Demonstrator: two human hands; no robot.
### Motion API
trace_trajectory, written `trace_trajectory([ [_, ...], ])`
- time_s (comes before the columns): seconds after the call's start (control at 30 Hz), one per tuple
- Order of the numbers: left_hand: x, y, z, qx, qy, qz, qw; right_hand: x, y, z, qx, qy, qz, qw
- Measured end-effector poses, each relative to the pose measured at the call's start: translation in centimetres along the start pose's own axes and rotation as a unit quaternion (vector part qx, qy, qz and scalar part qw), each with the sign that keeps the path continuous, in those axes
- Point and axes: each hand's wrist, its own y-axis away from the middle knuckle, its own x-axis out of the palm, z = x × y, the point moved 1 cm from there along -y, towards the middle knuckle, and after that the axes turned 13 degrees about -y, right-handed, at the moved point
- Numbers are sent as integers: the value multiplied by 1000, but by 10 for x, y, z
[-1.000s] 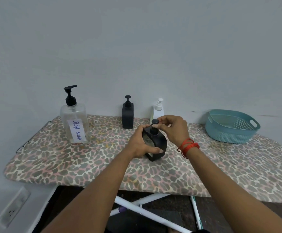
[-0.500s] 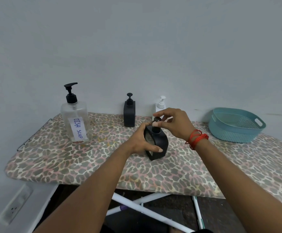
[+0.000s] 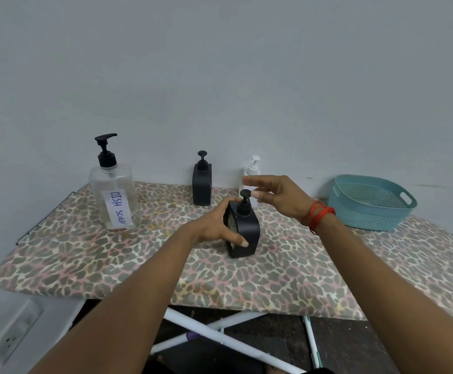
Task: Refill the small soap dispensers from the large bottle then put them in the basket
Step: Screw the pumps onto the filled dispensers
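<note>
A small black dispenser (image 3: 248,233) stands mid-board with its pump top on. My left hand (image 3: 217,228) grips its left side, thumb low on the front. My right hand (image 3: 276,195) hovers just right of the pump head, fingers spread and holding nothing. A second black dispenser (image 3: 202,182) stands by the wall, and a small white dispenser (image 3: 252,167) shows partly behind my right hand. The large clear bottle (image 3: 113,190) labelled DISH SOAP stands at the left, nearly empty. The teal basket (image 3: 371,203) sits at the right, with nothing in it.
Everything rests on an ironing board with a leopard-print cover (image 3: 287,271) against a grey wall. White board legs (image 3: 220,338) cross underneath. A wall socket (image 3: 12,336) is low at the left.
My right hand has let go of the pump head and opened, drawing slightly right. The left hand keeps its grip on the black dispenser.
</note>
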Motion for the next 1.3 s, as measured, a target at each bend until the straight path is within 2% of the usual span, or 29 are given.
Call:
trace_trajectory([
  [0.1, 3, 6, 4, -21, -10, 16, 1000, 10, 29, -10, 74, -105, -86, 988],
  [0.2, 10, 24, 15, -42, -82, 17, 996, 35, 48, -19, 137, -107, -81, 981],
  [0.3, 17, 38, 34, -65, -202, -66, 975, 62, 40, -18, 151, -48, -111, 981],
  [0.43, 28, 54, 36, -65, -239, -116, 962, 78, 24, -9, 176, 29, -180, 967],
  [0.57, 37, 50, 24, -59, -250, -133, 957, 74, 24, -4, 181, 30, -203, 962],
  [0.73, 63, 21, -14, -32, -224, -128, 966, 27, 30, 16, 152, 28, -264, 952],
  [0.97, 130, -53, -74, -35, -285, -118, 951, -93, 42, 31, 135, 92, -346, 924],
  [1.13, 167, -77, -85, -14, -320, -133, 938, -167, 46, 15, 140, 126, -407, 894],
  [1.3, 174, -82, -78, -4, -349, -157, 924, -208, 50, -21, 155, 125, -443, 874],
])
